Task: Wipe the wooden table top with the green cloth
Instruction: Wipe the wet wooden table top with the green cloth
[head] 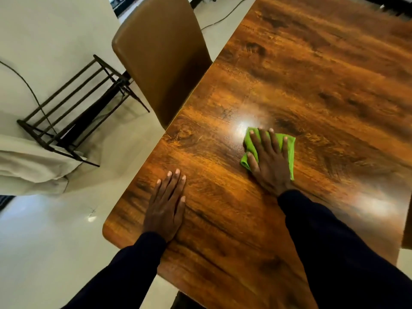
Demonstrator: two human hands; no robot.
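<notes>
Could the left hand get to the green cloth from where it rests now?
Probably yes: the left hand lies flat on the wooden table, bare wood between it and the green cloth, though the right hand covers most of the cloth.

A tan chair (pixel 162 59), dark metal rack (pixel 75 108) and pale fabric (pixel 29 166) on a glossy floor (pixel 44 253).

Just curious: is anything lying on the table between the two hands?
No. In the head view, only bare wooden table top lies between the left hand and the right hand.

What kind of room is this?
Probably a dining room at home: a big wooden table, a brown chair pushed up to it, and a shiny tiled floor.
</notes>
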